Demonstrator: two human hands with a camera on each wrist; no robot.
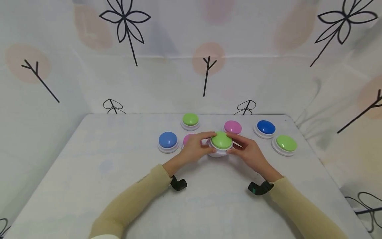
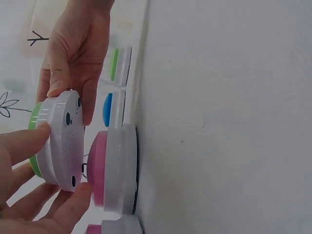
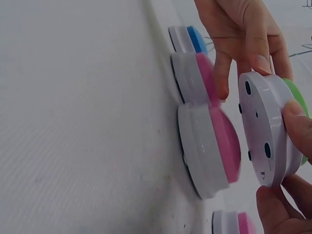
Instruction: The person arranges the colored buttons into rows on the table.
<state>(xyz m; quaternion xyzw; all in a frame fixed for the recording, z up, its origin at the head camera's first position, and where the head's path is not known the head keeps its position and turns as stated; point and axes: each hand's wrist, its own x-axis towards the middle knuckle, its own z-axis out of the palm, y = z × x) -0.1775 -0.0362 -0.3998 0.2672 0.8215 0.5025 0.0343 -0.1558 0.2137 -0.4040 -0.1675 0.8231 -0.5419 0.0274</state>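
Observation:
A push button with a green dome and white base [image 1: 222, 140] is held raised between both hands. My left hand [image 1: 195, 147] pinches its left side with thumb and fingers, and my right hand [image 1: 249, 151] pinches the opposite side. In the left wrist view its white underside [image 2: 70, 141] shows small dark feet. Directly under it, a pink push button [image 3: 209, 151] stands on the table with a gap between the two. From the head view that lower button's pink dome is hidden behind the green one. Another pink push button [image 1: 188, 138] is partly covered by my left hand.
On the left stand a light blue button [image 1: 168, 140] and, farther back, a green button [image 1: 190, 120]. Behind my right hand is a pink button [image 1: 233, 127]; a dark blue button [image 1: 265, 128] and a green button [image 1: 286, 144] stand to the right. A patterned cloth [image 1: 167, 79] hangs behind the white table [image 1: 89, 159].

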